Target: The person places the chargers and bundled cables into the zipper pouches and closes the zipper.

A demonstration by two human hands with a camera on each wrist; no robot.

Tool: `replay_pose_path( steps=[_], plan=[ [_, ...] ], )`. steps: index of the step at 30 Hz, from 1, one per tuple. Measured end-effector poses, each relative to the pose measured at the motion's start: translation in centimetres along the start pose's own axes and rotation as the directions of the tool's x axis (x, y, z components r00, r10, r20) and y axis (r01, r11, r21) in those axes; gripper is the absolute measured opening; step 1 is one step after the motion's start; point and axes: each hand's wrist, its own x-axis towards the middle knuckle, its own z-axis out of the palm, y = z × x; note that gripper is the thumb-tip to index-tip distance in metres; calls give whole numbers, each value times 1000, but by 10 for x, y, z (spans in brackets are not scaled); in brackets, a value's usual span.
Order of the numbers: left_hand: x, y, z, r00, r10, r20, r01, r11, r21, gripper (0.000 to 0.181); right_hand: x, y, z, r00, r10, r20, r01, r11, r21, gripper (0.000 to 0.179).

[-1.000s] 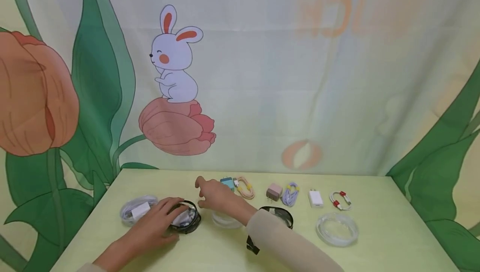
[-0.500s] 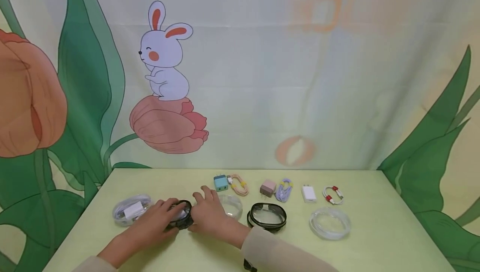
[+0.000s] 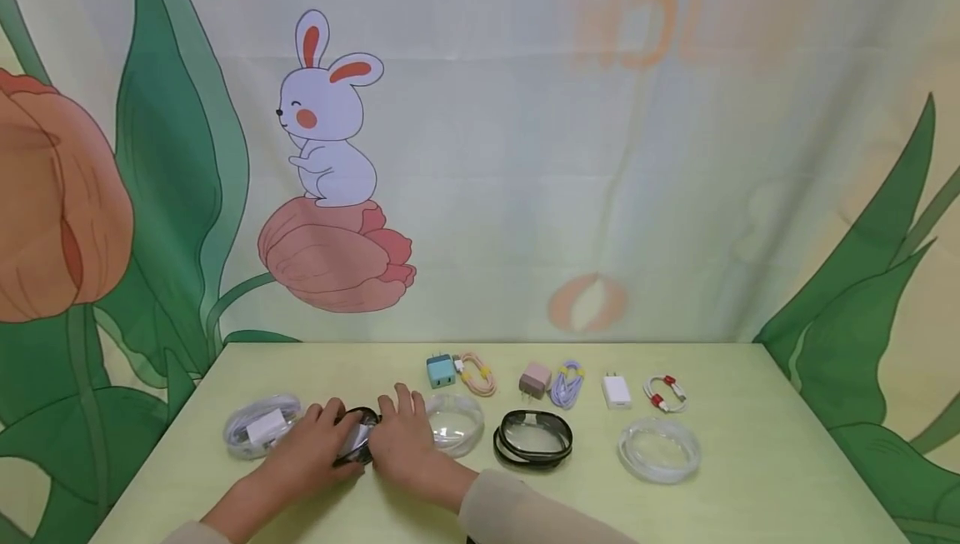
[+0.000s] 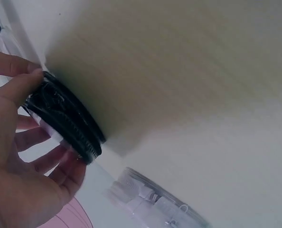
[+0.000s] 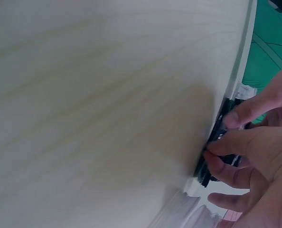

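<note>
A round clear zip case with a black rim (image 3: 358, 436) stands low on the table between my hands, with something pale inside. My left hand (image 3: 311, 444) grips its left side; in the left wrist view, thumb and fingers curl round the black zip case (image 4: 70, 118) and zipper teeth show. At its right edge is my right hand (image 3: 405, 444). The right wrist view shows that hand's thumb and index finger pinching at the black rim (image 5: 205, 166); what exactly they pinch is hidden. Part of the case is covered by the fingers.
Left of the hands lies a clear round case (image 3: 262, 426) with a white charger inside. To the right are another clear case (image 3: 457, 426), a black-rimmed case (image 3: 532, 440) and a clear case (image 3: 658, 450). Behind them sit a blue charger (image 3: 441, 371), other chargers and coiled cables.
My right hand has come down from above the table to the right edge of the black-rimmed case and pinches there. My left hand has stayed on the case. The head view shifted slightly.
</note>
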Motion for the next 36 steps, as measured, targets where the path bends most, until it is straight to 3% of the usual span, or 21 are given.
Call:
replay_pose_path(
  steps=[4, 9, 13, 17, 22, 25, 27, 29, 32, 34, 36],
  plan=[
    [-2, 2, 6, 1000, -5, -22, 4, 999, -48, 66, 0, 2, 4, 999, 47, -18, -46, 999, 20, 27],
    [-10, 4, 17, 998, 60, 4, -60, 991, -116, 68, 1, -3, 4, 994, 95, -56, -94, 995, 24, 19],
    [-15, 7, 17, 996, 87, 14, -84, 986, -142, 69, 1, -3, 2, 996, 89, -30, -87, 994, 58, 18],
    [-17, 8, 17, 997, 66, 27, -61, 986, -156, 65, 2, -2, -2, 999, 50, -6, -50, 996, 78, 30],
    [-19, 9, 13, 994, 48, 93, -33, 986, -165, 59, -1, 9, -8, 996, -78, -46, 80, 996, 41, 20],
    [-22, 6, 13, 992, 98, 83, -87, 989, -120, 52, -4, 19, -12, 982, -178, -70, 177, 984, -21, 14],
    [-24, 0, 15, 985, 170, 31, -166, 982, -92, 49, -4, 26, -13, 969, -234, -77, 229, 971, -68, 16],
    [-27, -7, 17, 963, 266, -33, -268, 962, -57, 48, -4, 32, -14, 961, -267, -68, 261, 961, -89, 16],
    [-30, -18, 14, 926, 370, -73, -373, 927, -37, 50, 0, 38, -15, 951, -303, -58, 299, 951, -76, 13],
    [-32, -22, 9, 919, 389, -60, -390, 921, -9, 52, 1, 39, -16, 945, -326, -41, 324, 945, -48, 13],
    [-34, -20, 5, 933, 358, -27, -358, 934, 8, 52, 1, 39, -16, 940, -340, -9, 340, 940, -2, 14]
  ],
)
